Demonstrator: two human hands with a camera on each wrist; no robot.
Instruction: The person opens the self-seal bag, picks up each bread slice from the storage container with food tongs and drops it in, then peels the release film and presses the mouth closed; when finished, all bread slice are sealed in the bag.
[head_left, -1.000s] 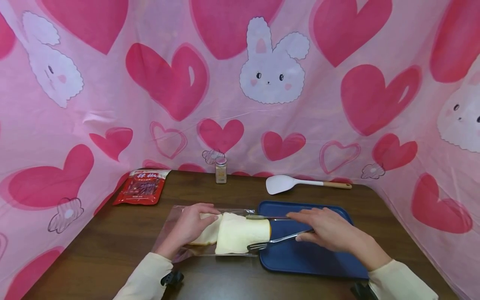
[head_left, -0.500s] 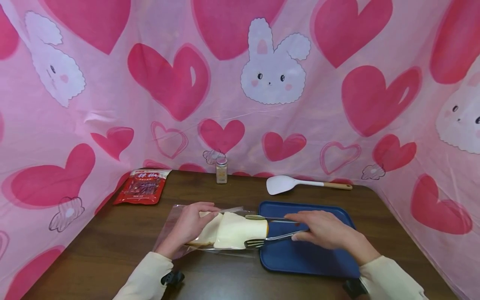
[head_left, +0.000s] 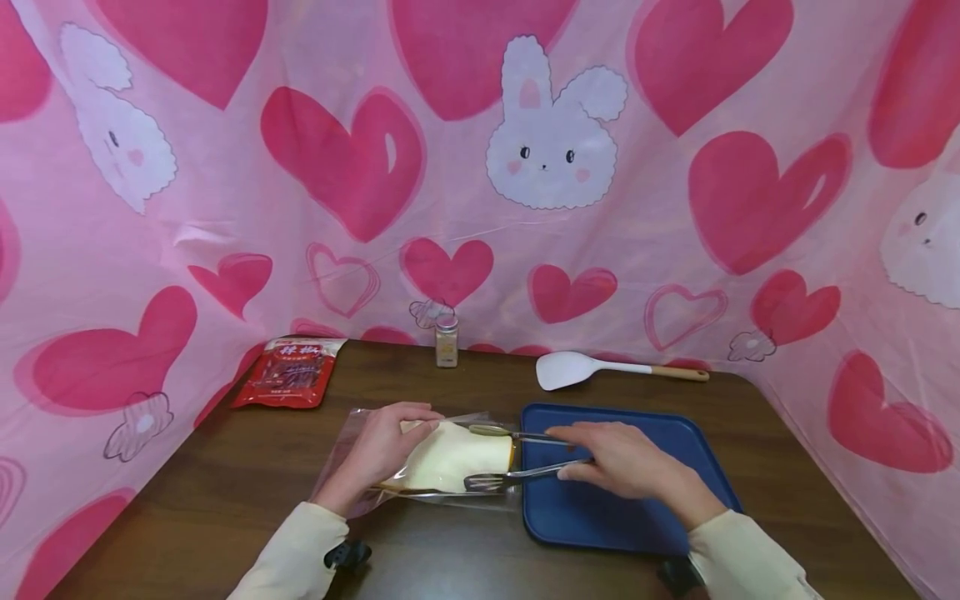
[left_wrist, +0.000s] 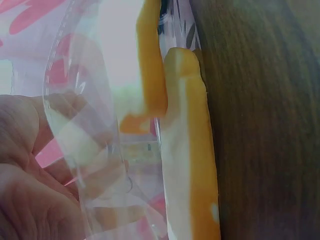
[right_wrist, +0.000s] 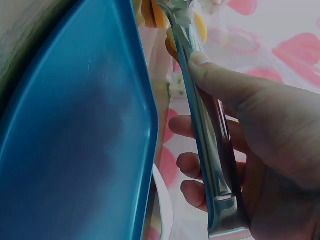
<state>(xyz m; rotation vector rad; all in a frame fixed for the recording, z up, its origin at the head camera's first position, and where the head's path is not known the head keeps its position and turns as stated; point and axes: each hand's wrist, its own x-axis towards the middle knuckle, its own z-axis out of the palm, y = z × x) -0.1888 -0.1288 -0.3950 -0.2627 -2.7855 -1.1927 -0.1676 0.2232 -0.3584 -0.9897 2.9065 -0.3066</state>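
My left hand [head_left: 386, 446] pinches the upper film of a clear plastic bag [head_left: 347, 450] lying left of the tray; the left wrist view shows the hand [left_wrist: 35, 175] behind the raised film. My right hand [head_left: 626, 458] grips metal tongs [head_left: 543, 472], thumb on one arm and fingers on the other [right_wrist: 205, 125]. The tong ends lie along both sides of a bread slice [head_left: 461, 457]. In the left wrist view that slice [left_wrist: 152, 60] is beside and partly over another slice [left_wrist: 192, 160]. Clear film lies around both.
A blue tray [head_left: 607, 521] lies under and beside my right hand. At the back stand or lie a red packet [head_left: 288, 375], a small seasoning jar [head_left: 447, 343] and a white spatula [head_left: 566, 371] with a wooden handle. A patterned cloth surrounds the table.
My right hand and the tongs have moved left, carrying the bread slice further over the other slice and under the film. My left hand has stayed nearly still.
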